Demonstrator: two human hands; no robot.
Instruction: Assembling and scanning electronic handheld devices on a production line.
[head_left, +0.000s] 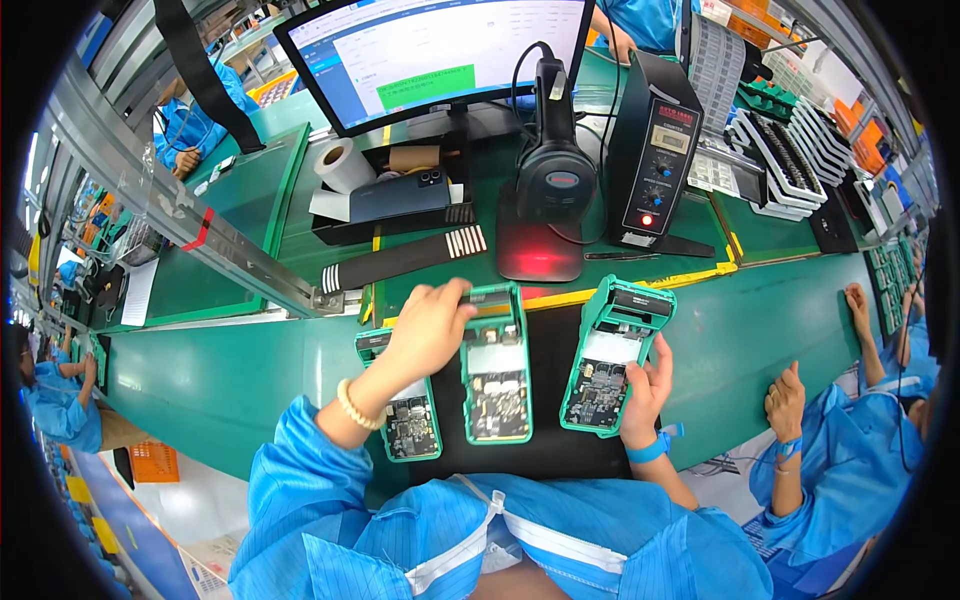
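Middle green plastic-framed electronic unit (497,400) lies right before us over a flat black mat (552,380), and our left hand (430,330) grips its upper left edge, fingers curled in narrowly. Our right hand (648,393) holds the matching right unit (600,385) by its right side, some fingers out of sight. Just left of the middle one, the left unit (412,428) is partly covered by our wrist and its beaded bracelet (358,406). In the middle and right frames we see a white panel above a dark circuit board crowded with tiny parts.

Beyond them lies a black strip with white bars (405,262), and behind it a shallow black open box (338,233) containing a white paper roll (343,166), a brown roll (413,157) and a dark blue phone (400,196). To its right stand a black scanner (556,182) and a tall black control box (650,190) with a lit red lamp.

Farther right, white plastic racks (812,145) hold dark pieces we cannot make out. At the back, a black-framed monitor (440,50) is cut off along its top, and a blue-sleeved co-worker (640,20) shows only in part.
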